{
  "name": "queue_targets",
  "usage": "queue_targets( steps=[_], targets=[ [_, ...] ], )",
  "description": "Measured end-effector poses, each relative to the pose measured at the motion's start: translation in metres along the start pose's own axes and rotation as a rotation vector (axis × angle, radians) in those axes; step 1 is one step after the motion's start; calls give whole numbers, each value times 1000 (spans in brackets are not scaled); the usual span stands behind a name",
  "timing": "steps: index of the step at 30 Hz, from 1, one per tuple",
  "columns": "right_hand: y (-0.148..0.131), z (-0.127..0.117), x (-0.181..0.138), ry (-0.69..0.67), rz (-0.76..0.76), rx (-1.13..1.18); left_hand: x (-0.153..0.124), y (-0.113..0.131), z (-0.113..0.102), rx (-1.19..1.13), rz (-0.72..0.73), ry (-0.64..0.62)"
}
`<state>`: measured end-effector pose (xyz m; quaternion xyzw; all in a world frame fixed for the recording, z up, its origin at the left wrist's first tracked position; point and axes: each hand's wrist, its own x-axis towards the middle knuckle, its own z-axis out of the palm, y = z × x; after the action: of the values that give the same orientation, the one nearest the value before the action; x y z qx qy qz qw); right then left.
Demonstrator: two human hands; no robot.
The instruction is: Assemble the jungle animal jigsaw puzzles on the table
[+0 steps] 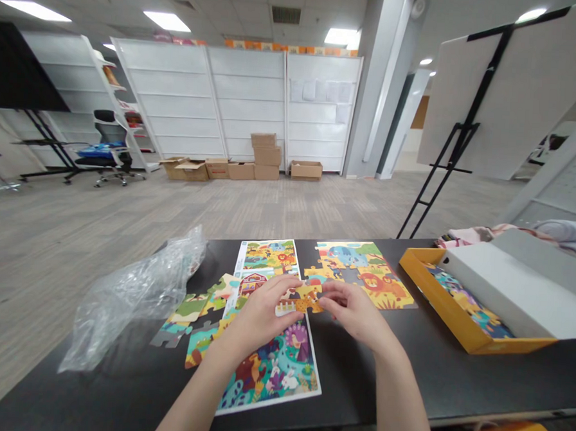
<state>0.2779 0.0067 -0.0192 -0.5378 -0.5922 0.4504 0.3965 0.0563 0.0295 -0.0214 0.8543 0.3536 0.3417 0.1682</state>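
- The sheet [292, 376], printed with animal scenes, lies on the black surface [341, 385], partly under the left forearm.
- The left hand [266, 307] holds a spotted orange piece [307, 299] above the sheet's right edge, thumb and fingers curved around it.
- The right hand [353, 309] has its fingers bent in narrowly at the piece's right side; whether they grip it cannot be told.
- Loose pieces [191, 308] lie left of the sheet, some overlapping; a clear plastic bag [134, 297] lies beyond them to the left.
- Joined pieces [385, 282] showing lions and an elephant lie right of the sheet, near an open orange box [484, 345].
- Farther off stand an easel [458, 141], a chair [108, 145], cartons [266, 156] and white shelving [245, 104].
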Motion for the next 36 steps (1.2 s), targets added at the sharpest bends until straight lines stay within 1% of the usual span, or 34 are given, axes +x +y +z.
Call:
queue_targets(
  steps=[5,8,11,14,18,22,25,28,31,36],
  targets=[
    [-3,-7,-1,19,14,-29,5,-1,-8,57,-6,-5],
    [3,-13,0,46,1,-105,14,-5,-17,117,-27,-7],
    [10,-15,1,51,-27,-218,34,-14,-24,198,-25,-57],
    [11,-15,0,21,-34,-300,61,-28,-25,275,-25,-92],
    [5,-15,-2,4,-1,-372,97,-48,-15,308,-95,-157],
    [-1,-14,-2,6,28,-414,117,-61,5,282,-67,-234],
    [-4,-13,-2,13,32,-440,122,-65,19,264,-53,-275],
    [-7,-10,-2,12,39,-446,121,-68,27,247,-32,-309],
    [-9,-8,-2,7,49,-444,119,-73,31,232,-5,-324],
    [-10,-6,-4,4,65,-445,116,-77,33,221,17,-314]
  ],
)
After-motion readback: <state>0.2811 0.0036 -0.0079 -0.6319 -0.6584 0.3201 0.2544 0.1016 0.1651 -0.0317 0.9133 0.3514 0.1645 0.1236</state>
